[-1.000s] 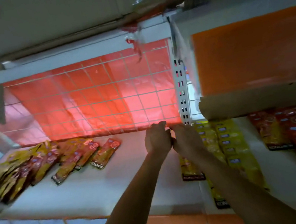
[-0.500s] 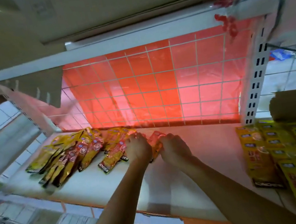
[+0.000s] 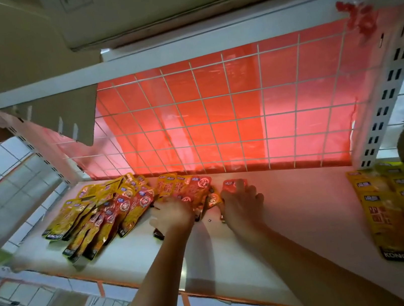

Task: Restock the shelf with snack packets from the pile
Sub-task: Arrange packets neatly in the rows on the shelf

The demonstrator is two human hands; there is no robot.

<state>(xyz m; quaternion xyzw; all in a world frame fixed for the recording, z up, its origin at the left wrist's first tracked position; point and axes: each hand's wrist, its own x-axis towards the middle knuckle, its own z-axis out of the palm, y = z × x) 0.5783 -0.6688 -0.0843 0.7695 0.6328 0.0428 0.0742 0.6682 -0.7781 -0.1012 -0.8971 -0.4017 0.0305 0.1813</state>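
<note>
Looking down on the white shelf (image 3: 298, 217), I see bare board from my right hand across to the yellow packets (image 3: 396, 214) on the neighbouring shelf at the right, and more bare board along the front edge. A wire grid (image 3: 216, 113) with red sheeting closes the back, and slotted uprights (image 3: 383, 103) mark the right side. My left hand (image 3: 172, 214) lies palm down on the red and orange snack packets (image 3: 190, 189), fingers spread over their lower ends. My right hand (image 3: 240, 201) presses flat on a red packet (image 3: 233, 183) just beside them; whether its fingers grip it I cannot tell. A fanned row of packets (image 3: 100, 216) lies left of my left hand, touching that stack.
</note>
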